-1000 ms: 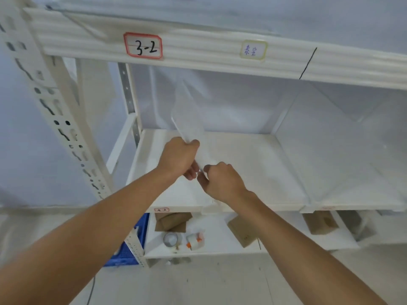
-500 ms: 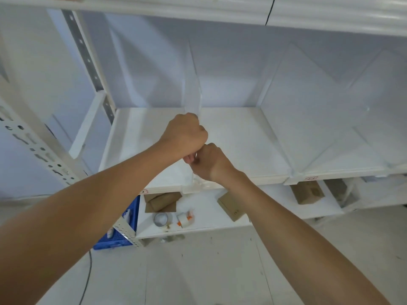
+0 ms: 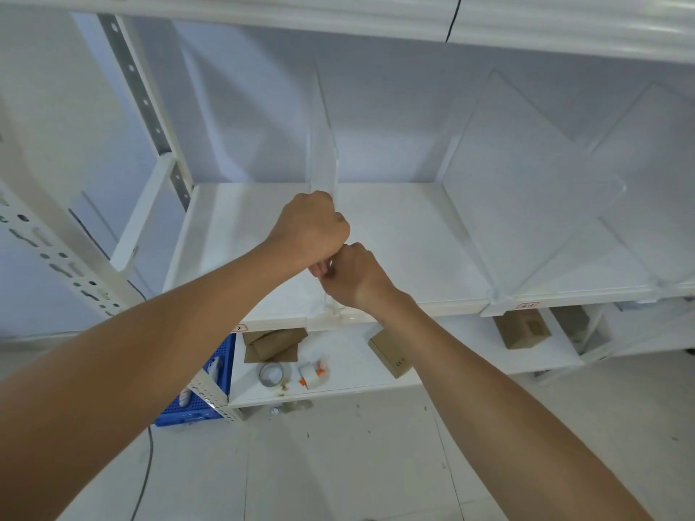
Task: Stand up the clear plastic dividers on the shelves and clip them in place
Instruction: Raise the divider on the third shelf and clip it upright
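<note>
- My left hand [image 3: 310, 229] is clenched round the front edge of the clear plastic divider [image 3: 322, 144], which stands upright above my grip; my right hand [image 3: 353, 274], just below and touching, pinches the same edge.
- I judge this the clipping step: next, press its foot into the white shelf's front lip [image 3: 413, 314].
- My fists hide the clip and my fingertips; I cannot tell if it has seated.

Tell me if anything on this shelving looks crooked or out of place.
The clear divider on the right leans over at a slant, unlike the upright divider gripped by the left hand and right hand. Small debris lies on the floor under the bottom shelf.
</note>
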Demonstrator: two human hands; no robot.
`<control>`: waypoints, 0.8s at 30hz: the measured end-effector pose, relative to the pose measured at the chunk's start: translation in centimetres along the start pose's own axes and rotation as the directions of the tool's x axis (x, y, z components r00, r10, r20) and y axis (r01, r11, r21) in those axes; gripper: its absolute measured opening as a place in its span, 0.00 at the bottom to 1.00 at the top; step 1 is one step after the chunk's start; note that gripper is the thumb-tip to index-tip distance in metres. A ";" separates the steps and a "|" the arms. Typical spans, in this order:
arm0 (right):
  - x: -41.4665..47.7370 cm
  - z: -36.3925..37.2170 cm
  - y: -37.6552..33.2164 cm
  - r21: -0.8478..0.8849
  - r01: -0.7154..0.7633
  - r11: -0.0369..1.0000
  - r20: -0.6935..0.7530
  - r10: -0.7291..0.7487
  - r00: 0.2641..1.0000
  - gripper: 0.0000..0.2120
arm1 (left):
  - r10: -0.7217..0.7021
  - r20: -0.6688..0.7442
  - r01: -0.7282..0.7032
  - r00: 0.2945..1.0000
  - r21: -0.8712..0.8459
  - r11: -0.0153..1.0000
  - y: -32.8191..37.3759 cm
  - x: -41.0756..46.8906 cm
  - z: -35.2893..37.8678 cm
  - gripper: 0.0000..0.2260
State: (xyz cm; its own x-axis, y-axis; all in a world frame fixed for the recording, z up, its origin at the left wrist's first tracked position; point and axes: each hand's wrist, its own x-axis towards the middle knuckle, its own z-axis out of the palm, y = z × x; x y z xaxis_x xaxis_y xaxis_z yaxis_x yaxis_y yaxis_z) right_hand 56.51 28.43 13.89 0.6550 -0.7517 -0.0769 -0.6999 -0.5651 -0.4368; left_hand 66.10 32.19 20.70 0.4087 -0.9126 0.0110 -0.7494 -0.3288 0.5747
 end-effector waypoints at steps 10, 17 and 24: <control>0.1 1.0 -0.1 0.001 -0.041 0.999 -0.039 0.041 0.998 0.16 | 0.013 -0.038 -0.013 0.999 0.018 1.000 -0.4 0.3 1.0 0.08; -0.1 1.4 0.3 0.026 -0.056 0.998 -0.075 0.058 0.996 0.19 | 0.024 -0.039 -0.023 0.999 0.027 0.999 0.1 0.3 1.5 0.05; -0.8 2.8 0.1 0.006 -0.098 0.995 -0.016 0.098 0.995 0.12 | -0.021 -0.033 0.021 0.999 -0.020 1.000 -1.2 -0.9 2.6 0.09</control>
State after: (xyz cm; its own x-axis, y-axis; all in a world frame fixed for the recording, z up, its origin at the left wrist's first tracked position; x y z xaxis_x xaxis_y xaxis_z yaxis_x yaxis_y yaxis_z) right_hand 56.69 29.97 11.35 0.5784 -0.8090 -0.1049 -0.7592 -0.4867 -0.4321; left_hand 65.23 32.75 17.85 0.4418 -0.8967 0.0259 -0.7301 -0.3426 0.5913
